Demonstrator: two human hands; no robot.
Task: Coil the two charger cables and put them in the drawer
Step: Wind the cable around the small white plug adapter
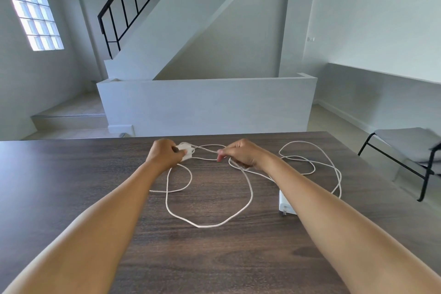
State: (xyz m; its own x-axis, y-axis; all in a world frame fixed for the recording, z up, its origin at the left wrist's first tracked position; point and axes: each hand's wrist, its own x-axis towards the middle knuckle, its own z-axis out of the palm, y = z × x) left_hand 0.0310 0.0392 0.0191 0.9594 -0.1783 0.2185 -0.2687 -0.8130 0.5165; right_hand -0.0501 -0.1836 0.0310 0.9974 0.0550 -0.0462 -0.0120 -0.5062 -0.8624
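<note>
The left hand (164, 154) grips a white charger block (186, 152), fingers curled round it, and a few turns of cable seem to be wound there already, though the view is too small to be sure. The right hand (241, 154), just to the right of this block, pinches the white cable (210, 149) between thumb and fingertips; the strand runs almost straight from the block to the pinch.

From the pinch the cable falls to the dark wooden table (71, 174) and makes one large loose loop (207, 225) on the near side of the block. A second white charger block (285, 203) lies on the table, to the right of the first block and nearer, partly under the right forearm. Its cable (310, 150) lies in open curves further to the right. The drawer is not in view.

To do this step well, I think the left hand should hold the block steady while the right hand lets the cable slide through the pinch and lays each turn with equal size. Light tension is enough; a hard pull may drag the loose loop across the second cable and tangle them.
</note>
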